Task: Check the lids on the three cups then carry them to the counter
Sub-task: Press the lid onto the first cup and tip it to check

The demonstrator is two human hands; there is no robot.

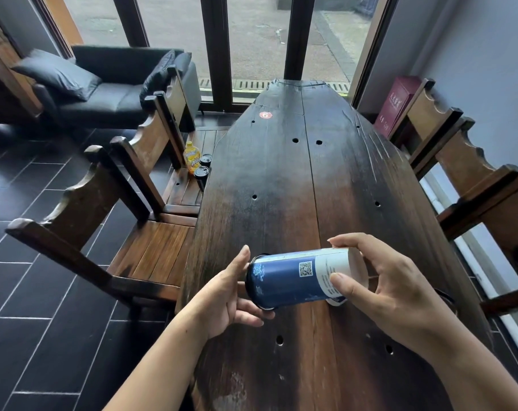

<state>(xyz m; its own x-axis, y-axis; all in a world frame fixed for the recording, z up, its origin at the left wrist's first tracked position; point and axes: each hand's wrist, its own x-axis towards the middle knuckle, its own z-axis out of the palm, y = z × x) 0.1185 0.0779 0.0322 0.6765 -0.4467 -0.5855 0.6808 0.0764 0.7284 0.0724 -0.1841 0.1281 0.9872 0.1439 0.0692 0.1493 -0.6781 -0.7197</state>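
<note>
A blue and white paper cup (293, 277) with a black lid lies sideways in the air above the dark wooden table (281, 188), lid end to the left. My left hand (231, 295) cups the lid end, palm against it. My right hand (385, 289) grips the white bottom end with thumb and fingers. Two more cups with black lids (203, 170) stand on a wooden chair seat at the table's left side, next to a yellow bottle (191, 154).
Heavy wooden chairs (103, 218) line the left side of the table and another chair (474, 179) stands at the right. A black sofa (112, 84) sits at the far left by the glass doors. A maroon box (392, 105) leans at the far right. Dark floor tiles lie left.
</note>
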